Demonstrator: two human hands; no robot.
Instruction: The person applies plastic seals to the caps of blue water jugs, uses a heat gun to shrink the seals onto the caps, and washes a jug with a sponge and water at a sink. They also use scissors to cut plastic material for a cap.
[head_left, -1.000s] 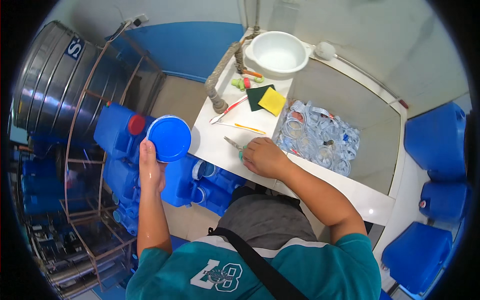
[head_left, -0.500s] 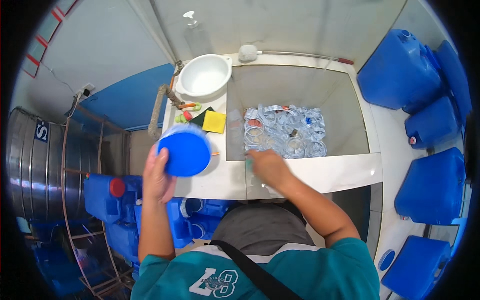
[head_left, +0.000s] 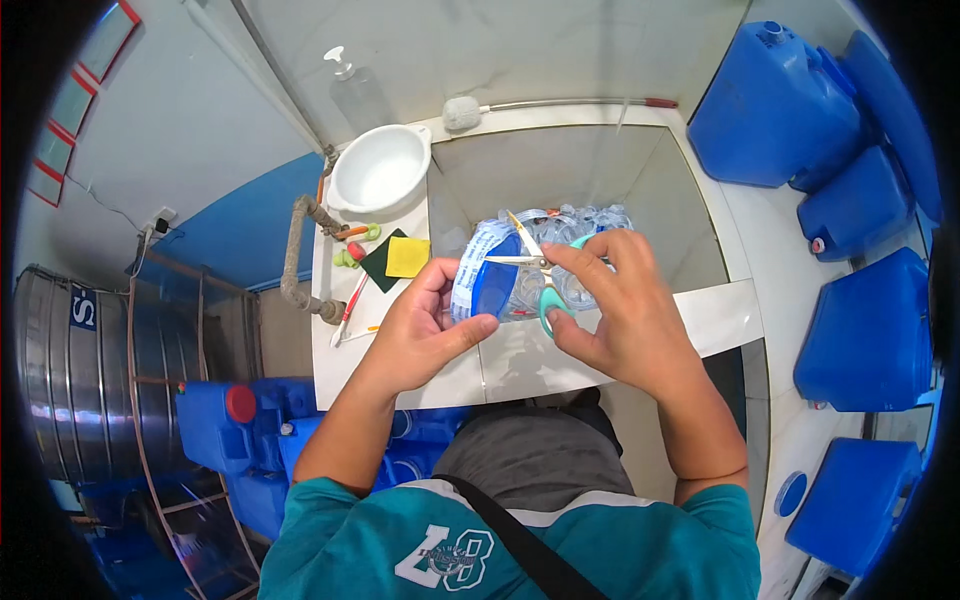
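Note:
My left hand (head_left: 415, 330) grips a round blue lid (head_left: 493, 288) by its near side, thumb on the front edge and fingers behind. A printed clear plastic sleeve (head_left: 482, 255) wraps the lid's rim. In my right hand (head_left: 635, 310) are scissors (head_left: 549, 300) with teal handles, thumb and fingers at the loops. Their blades are spread apart and reach to the lid's upper right edge; whether they touch the sleeve I cannot tell. Beneath both hands, a heap of clear plastic pieces (head_left: 612, 217), many ring-shaped, lies in the grey sink (head_left: 600, 165), partly hidden by the hands.
Left of the sink, the white counter (head_left: 345, 375) holds a white basin (head_left: 385, 165), a yellow sponge (head_left: 407, 257), a dark green pad (head_left: 376, 266) and a toothbrush (head_left: 352, 305). A long-handled brush (head_left: 463, 113) lies along the back ledge. Blue jugs (head_left: 765, 110) line the right side.
My right hand has lifted the scissors from the sink's front edge and spread their blades. My left hand has brought the lid rightward over the sink and tilted it.

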